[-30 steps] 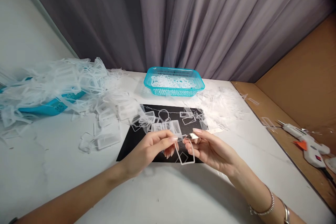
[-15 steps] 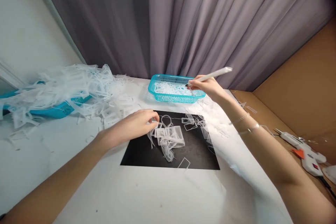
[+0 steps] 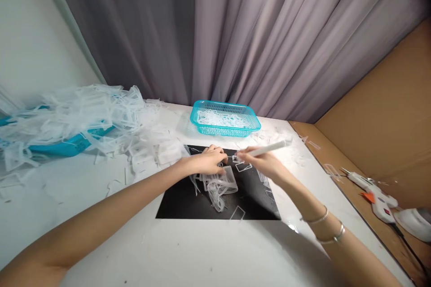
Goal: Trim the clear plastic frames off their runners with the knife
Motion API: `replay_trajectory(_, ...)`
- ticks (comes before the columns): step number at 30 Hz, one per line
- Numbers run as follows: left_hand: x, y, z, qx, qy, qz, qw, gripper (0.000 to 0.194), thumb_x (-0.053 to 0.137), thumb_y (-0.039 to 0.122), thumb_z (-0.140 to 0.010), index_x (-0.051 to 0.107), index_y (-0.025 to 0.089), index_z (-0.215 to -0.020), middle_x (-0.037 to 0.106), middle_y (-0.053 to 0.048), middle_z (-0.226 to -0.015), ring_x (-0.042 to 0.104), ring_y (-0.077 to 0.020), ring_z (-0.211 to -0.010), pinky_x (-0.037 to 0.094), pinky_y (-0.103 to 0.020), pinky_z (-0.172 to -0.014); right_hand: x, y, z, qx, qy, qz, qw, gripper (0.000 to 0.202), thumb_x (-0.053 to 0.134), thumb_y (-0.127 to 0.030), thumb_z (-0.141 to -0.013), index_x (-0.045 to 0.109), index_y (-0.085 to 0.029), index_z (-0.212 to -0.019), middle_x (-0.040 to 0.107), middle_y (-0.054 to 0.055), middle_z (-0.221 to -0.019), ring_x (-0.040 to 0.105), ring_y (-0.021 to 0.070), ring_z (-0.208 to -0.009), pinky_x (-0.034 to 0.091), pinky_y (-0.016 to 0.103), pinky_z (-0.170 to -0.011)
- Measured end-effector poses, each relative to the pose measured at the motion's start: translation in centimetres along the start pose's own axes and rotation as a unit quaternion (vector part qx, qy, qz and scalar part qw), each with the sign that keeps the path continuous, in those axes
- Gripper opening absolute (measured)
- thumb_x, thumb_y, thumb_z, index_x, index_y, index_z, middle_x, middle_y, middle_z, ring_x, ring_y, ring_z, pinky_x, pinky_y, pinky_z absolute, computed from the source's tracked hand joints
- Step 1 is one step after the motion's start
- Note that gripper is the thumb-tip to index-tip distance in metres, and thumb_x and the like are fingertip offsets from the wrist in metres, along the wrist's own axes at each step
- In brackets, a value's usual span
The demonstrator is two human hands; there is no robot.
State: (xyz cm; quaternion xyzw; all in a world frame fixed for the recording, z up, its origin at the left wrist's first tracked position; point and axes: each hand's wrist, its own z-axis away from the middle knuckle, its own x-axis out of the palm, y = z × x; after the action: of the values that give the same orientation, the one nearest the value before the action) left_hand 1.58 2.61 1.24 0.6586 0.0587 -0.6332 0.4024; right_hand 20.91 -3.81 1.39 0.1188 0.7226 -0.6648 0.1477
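Over a heap of clear plastic frames and strips (image 3: 220,188) on a black mat (image 3: 249,208), my left hand (image 3: 211,160) has its fingers curled downward. Whatever lies beneath those fingertips is hidden. My right hand (image 3: 261,161) grips a white pen-like tool (image 3: 271,148) between thumb and fingers. Its tip points left, down at the mat's back part, close to the left fingertips and beside a small clear frame. A thin rectangular plastic frame (image 3: 238,213) lies alone at the mat's front edge.
Behind the mat stands a blue basket (image 3: 225,132) with white plastic pieces inside. At left, a large pile of clear plastic frames (image 3: 90,110) overflows a blue tray (image 3: 70,145). A glue gun (image 3: 380,206) with a cord rests on the brown board at right. A grey curtain (image 3: 229,31) hangs behind.
My right hand has come down from the basket to the back of the mat, still with the tool. My left hand has moved right, over the plastic heap.
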Motion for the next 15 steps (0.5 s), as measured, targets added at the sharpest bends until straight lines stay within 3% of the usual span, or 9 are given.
replay_trajectory(2,0.6,-0.2,0.3,0.004,0.01,0.016,1.0,0.014,0.061,0.029,-0.071,0.058,0.017,-0.078,0.054,-0.007,-0.102,0.039,-0.0282,-0.109,0.032,-0.037,-0.089,0.7,1.0,1.5,0.029,-0.015,-0.053,0.998,0.019,0.065,-0.039,-0.075,0.069,-0.021,-0.073,0.068,0.006,-0.088,0.059,0.0234,-0.084,0.04,0.037,-0.078)
replay_trajectory(5,0.1,-0.1,1.3,0.012,0.032,0.052,0.998,0.011,0.055,0.029,-0.077,0.052,0.019,-0.079,0.054,-0.004,-0.093,0.046,-0.0238,-0.1,0.035,-0.034,-0.085,1.6,1.9,2.2,0.049,-0.046,-0.162,0.984,0.021,0.065,-0.04,-0.075,0.065,-0.019,-0.073,0.065,0.008,-0.103,0.056,0.0239,-0.099,0.04,0.037,-0.086)
replay_trajectory(9,-1.7,1.1,2.8,0.02,0.055,0.119,0.991,0.009,0.043,0.03,-0.085,0.044,0.021,-0.085,0.057,0.0,-0.082,0.056,-0.0169,-0.078,0.041,-0.027,-0.069,2.7,2.3,2.4,0.06,-0.103,-0.292,0.949,0.025,0.069,-0.039,-0.073,0.058,-0.017,-0.066,0.066,0.008,-0.087,0.059,0.0206,-0.089,0.043,0.035,-0.082)
replay_trajectory(15,-2.8,2.6,3.9,0.014,0.065,0.182,0.981,0.011,0.041,0.033,-0.086,0.041,0.022,-0.088,0.056,0.004,-0.063,0.059,-0.014,-0.057,0.044,-0.023,-0.056,3.9,2.9,3.1,0.052,-0.111,-0.398,0.909,0.025,0.071,-0.035,-0.074,0.054,-0.017,-0.069,0.061,0.001,-0.069,0.058,0.0135,-0.068,0.042,0.028,-0.069)
